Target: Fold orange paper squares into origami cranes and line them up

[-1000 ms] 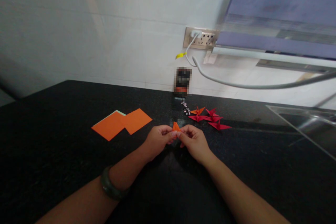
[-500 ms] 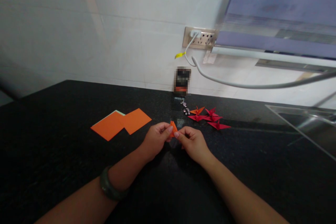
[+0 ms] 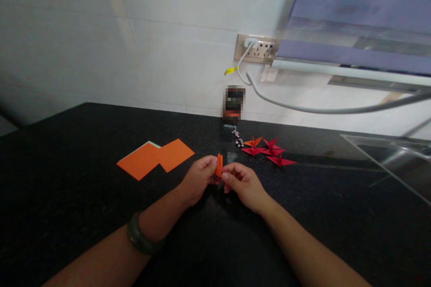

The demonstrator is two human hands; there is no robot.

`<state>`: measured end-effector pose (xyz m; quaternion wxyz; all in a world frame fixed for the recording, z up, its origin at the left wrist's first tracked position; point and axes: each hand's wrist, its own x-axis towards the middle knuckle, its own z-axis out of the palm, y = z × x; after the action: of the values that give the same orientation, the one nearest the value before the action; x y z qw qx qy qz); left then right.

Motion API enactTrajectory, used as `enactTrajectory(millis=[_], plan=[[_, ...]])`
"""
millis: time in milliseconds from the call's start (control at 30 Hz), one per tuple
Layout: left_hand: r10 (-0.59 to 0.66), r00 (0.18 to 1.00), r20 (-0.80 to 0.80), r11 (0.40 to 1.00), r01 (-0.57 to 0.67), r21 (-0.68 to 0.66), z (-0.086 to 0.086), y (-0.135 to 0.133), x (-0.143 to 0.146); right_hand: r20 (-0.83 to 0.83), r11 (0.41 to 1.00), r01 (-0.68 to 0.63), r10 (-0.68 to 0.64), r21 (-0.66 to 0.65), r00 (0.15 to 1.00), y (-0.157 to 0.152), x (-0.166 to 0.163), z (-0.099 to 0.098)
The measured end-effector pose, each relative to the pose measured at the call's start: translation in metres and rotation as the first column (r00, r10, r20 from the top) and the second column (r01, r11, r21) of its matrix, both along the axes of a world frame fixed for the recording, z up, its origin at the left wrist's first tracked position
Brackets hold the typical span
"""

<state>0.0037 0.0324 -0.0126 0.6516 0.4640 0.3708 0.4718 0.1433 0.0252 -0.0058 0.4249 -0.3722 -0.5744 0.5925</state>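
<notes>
The small folded orange paper [image 3: 219, 165] stands upright just above the black counter [image 3: 67, 197], pinched between both hands: left hand [image 3: 198, 180] grips its left side, right hand [image 3: 243, 184] its right. Left of it lie flat orange sheets [image 3: 155, 158]; to its right, finished paper cranes [image 3: 267, 150].

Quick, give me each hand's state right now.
Left hand: closed, pinching the orange folded paper.
Right hand: closed on the same paper.
</notes>
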Motion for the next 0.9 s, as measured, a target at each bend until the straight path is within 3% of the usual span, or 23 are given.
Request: enactTrajectory(millis=[167, 400, 767, 900], plan=[[-0.011, 1.0, 0.005, 1.0, 0.011, 0.008, -0.0005, -0.0001, -0.0004, -0.008, 1.0, 0.001, -0.001, -0.009, 1.0, -0.0001, 0.0005, -0.0019], [0.104, 0.971, -0.214, 0.983, -0.068, 0.169, 0.0038, 0.0014, -0.0016, 0.027, 1.0, 0.025, -0.025, 0.006, 0.999, -0.0026, -0.0015, 0.0016], [0.057, 0.993, -0.101, 0.991, -0.044, 0.129, 0.0, 0.0028, -0.0013, 0.091, 0.998, 0.032, -0.037, 0.053, 0.995, -0.0012, 0.0013, 0.0015], [0.059, 0.988, -0.142, 0.987, -0.037, 0.155, 0.001, 0.0026, -0.0021, 0.141, 0.99, 0.108, -0.119, 0.087, 0.983, 0.0005, 0.0015, -0.0002]])
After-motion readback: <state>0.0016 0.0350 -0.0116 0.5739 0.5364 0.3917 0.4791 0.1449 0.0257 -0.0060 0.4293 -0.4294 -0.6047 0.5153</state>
